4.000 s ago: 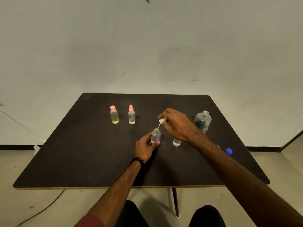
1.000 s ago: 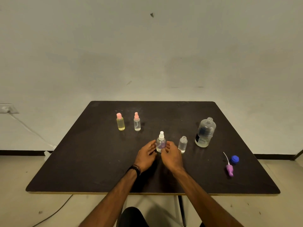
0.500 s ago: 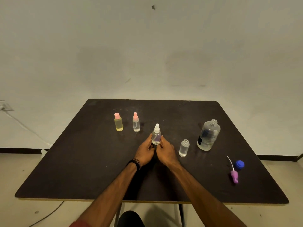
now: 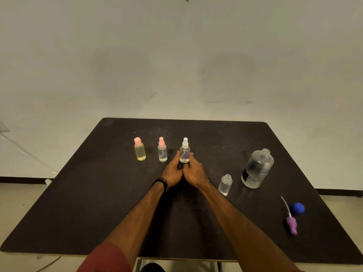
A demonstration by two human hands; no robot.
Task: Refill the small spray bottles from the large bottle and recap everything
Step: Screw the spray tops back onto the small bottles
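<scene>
- Two hands met around one small spray bottle [image 4: 184, 154] with a white top, which stood upright toward the middle of the dark surface [image 4: 98, 193].
- Left hand [image 4: 171, 172] and right hand [image 4: 194, 172] each had fingers curled against the bottle's sides, grasping it.
- Beside it, toward the left edge, stood a clear bottle [image 4: 162, 150] and a yellow bottle [image 4: 139, 149], both pink-capped.
- Toward the right edge stood an uncapped small bottle [image 4: 225, 184] and the large bottle [image 4: 257, 169], also open.
- Near the right front corner lay a purple sprayer [image 4: 291, 226] and a blue cap [image 4: 298, 208].
</scene>
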